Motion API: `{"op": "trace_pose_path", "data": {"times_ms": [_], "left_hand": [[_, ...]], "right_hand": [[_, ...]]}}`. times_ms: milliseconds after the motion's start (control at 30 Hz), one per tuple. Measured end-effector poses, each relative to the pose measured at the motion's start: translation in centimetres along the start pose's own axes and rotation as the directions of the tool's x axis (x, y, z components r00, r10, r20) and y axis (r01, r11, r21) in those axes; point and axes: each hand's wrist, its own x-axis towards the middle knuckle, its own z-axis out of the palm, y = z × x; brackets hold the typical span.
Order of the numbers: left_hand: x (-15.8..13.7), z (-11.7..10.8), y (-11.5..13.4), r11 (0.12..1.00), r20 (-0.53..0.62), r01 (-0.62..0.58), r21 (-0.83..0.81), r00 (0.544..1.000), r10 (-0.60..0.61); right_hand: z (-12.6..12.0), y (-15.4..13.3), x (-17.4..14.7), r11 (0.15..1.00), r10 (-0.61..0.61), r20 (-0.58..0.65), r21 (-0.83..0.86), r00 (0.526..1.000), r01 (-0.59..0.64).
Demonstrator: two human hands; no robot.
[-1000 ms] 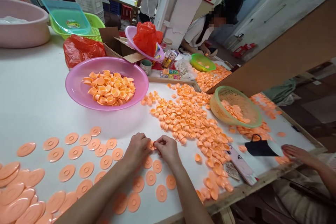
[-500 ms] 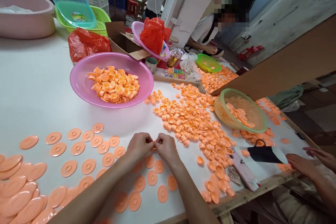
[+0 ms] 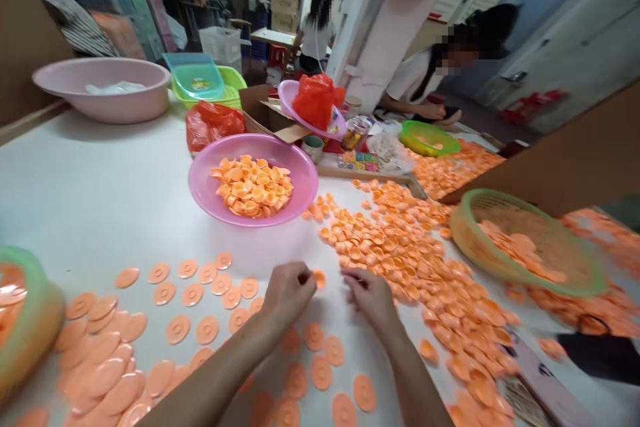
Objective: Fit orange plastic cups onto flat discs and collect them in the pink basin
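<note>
My left hand (image 3: 290,292) is closed, its thumb and fingers pinching a small orange plastic piece (image 3: 319,279) whose full shape is partly hidden. A gap separates it from my right hand (image 3: 369,295), which is slightly blurred. The right fingers are stretched out with nothing visible in them, near the edge of a heap of small orange plastic cups (image 3: 380,240). Flat orange discs with a raised ring, such as one disc (image 3: 207,329), lie spread out in front of and left of my arms. More discs overlap in a pile (image 3: 107,367) at the lower left.
Beyond my hands stands a pink basin (image 3: 200,193) holding orange cups. A green-rimmed basket (image 3: 463,233) with discs is at right, another basket (image 3: 45,320) at left. A phone (image 3: 545,380) lies at lower right. A co-worker (image 3: 415,83) sits across the table.
My hands have come apart; the right has moved right, towards the cup heap, while the left keeps an orange piece. The camera view has turned left, bringing a left-hand basket into sight.
</note>
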Motion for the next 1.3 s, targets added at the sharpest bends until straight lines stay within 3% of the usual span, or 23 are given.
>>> {"op": "trace_pose_path", "data": {"times_ms": [33, 100, 167, 200, 267, 333, 400, 500, 600, 733, 833, 967, 1133, 1300], "left_hand": [[1.2, -1.8, 0.7, 1.000, -0.074, -0.026, 0.004, 0.997, 0.026], [3.6, -5.8, 2.0, 0.999, -0.227, -0.052, 0.017, 0.972, 0.054], [5.2, -9.7, 2.5, 0.998, -0.376, -0.061, -0.002, 0.925, 0.056], [5.5, -11.2, 2.3, 0.998, -0.384, -0.061, -0.019, 0.922, 0.049], [4.7, -13.2, 0.7, 0.999, -0.240, -0.045, -0.013, 0.970, 0.040], [2.9, -13.8, -2.3, 0.994, 0.025, -0.040, 0.103, 0.999, 0.038], [1.0, -13.0, -5.6, 0.948, 0.180, -0.089, 0.307, 0.983, 0.034], [-0.3, -10.2, -8.8, 0.853, 0.215, -0.152, 0.499, 0.975, 0.048], [0.2, -6.1, -8.2, 0.859, 0.249, -0.204, 0.469, 0.964, 0.092], [0.5, -1.1, -4.9, 0.874, 0.307, -0.292, 0.390, 0.935, 0.175], [-0.1, 0.9, -3.8, 0.880, 0.301, -0.303, 0.366, 0.933, 0.197], [-0.7, 1.8, -4.4, 0.895, 0.279, -0.313, 0.318, 0.933, 0.228], [-0.8, 2.1, -5.0, 0.911, 0.240, -0.313, 0.271, 0.938, 0.251], [0.0, 1.4, -4.3, 0.998, 0.242, -0.043, -0.046, 0.969, 0.053]], "right_hand": [[-0.4, 0.5, 0.8, 0.995, -0.071, -0.120, -0.080, 0.990, 0.062], [-0.7, 1.3, 1.8, 0.959, -0.194, -0.243, -0.253, 0.950, 0.131], [-0.3, 1.7, 2.1, 0.916, -0.259, -0.232, -0.366, 0.938, 0.162], [-0.1, 1.9, 2.0, 0.906, -0.270, -0.217, -0.387, 0.938, 0.171], [0.5, 2.1, 1.5, 0.909, -0.277, -0.214, -0.375, 0.937, 0.182], [0.9, 2.2, 0.7, 0.940, -0.246, -0.233, -0.294, 0.941, 0.173], [1.0, 2.2, 0.0, 0.978, -0.173, -0.238, -0.159, 0.956, 0.137], [1.0, 1.6, -1.1, 0.999, -0.016, -0.197, 0.039, 0.980, 0.024], [1.4, 0.2, -1.9, 0.973, 0.147, -0.137, 0.197, 0.980, -0.119], [2.9, -1.4, -2.5, 0.922, 0.196, 0.024, 0.335, 0.980, -0.193], [3.9, -1.7, -2.5, 0.912, 0.233, 0.095, 0.325, 0.968, -0.251], [4.5, -1.4, -2.1, 0.915, 0.273, 0.088, 0.286, 0.958, -0.287], [4.7, -2.5, -1.6, 0.989, 0.125, 0.009, 0.083, 0.992, -0.125], [4.7, -3.4, -1.6, 0.996, 0.029, -0.004, -0.083, 1.000, -0.029]]}}
